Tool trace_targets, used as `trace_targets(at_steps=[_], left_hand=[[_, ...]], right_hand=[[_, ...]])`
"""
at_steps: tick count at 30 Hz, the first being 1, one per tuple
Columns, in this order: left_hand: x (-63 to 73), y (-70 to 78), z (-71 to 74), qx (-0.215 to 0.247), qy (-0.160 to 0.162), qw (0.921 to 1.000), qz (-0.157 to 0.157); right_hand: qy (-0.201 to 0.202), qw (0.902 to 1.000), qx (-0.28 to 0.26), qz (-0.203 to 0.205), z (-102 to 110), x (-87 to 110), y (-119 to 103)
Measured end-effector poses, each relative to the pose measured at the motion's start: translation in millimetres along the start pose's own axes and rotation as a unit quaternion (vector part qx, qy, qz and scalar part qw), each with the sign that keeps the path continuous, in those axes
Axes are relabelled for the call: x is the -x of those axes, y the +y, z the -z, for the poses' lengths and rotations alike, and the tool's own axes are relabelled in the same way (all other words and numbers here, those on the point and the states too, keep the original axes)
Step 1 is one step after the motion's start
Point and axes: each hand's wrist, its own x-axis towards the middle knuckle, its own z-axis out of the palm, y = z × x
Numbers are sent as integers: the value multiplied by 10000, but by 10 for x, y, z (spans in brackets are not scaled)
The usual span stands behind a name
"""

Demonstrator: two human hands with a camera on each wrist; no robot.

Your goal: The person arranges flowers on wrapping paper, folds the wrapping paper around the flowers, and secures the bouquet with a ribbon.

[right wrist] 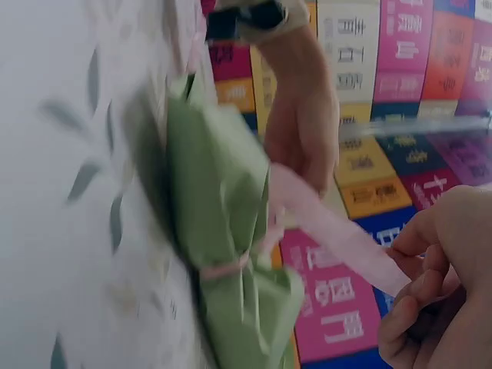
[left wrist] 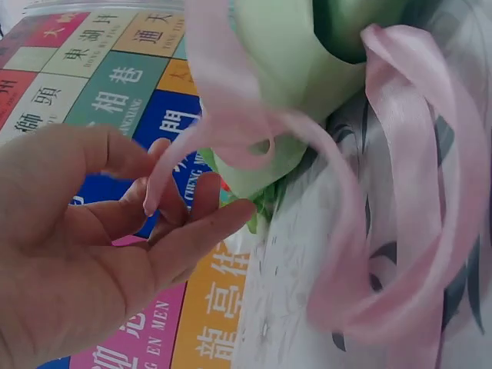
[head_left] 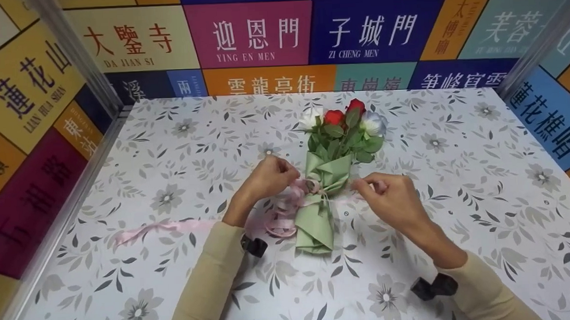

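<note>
A bouquet wrapped in pale green paper (head_left: 313, 228) lies on the table, its flower heads pointing away from me. Two red roses (head_left: 333, 118), a white flower (head_left: 312, 118) and a pale bluish-white flower (head_left: 373, 124) show above green leaves. Pink ribbon (left wrist: 407, 115) circles the narrow middle of the wrapping, with loose loops on its left. My left hand (head_left: 269, 178) pinches a ribbon end beside the wrapping's upper left. On the other side, my right hand (head_left: 396, 198) grips another stretch of ribbon (right wrist: 346, 242), fingers curled round it.
A long ribbon tail (head_left: 172, 226) trails left across the table, passing under my left forearm. The table (head_left: 458, 171) has a floral cover. Panels with coloured lettering (head_left: 250, 34) stand along its back and sides.
</note>
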Motion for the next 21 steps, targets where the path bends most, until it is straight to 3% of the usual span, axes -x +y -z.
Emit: trace_targets(at_steps=[5,11,15,21], left_hand=[[-8,-30,-13,-201,-199,9996,82],[-45,-79,-65,-203,-468,9986,-109],[-57,-77,-93,-332,-449,9981,-263],[-70,-73,-152,-216,-347,9965,-727]], right_hand=[[347,9963,701,-359,143,-27,273],[-29,9898,1163,-823,166,-4,397],[-76,9891,1236,-790,118,-25,369],[290,9941,964,-395,-12,-48,265]])
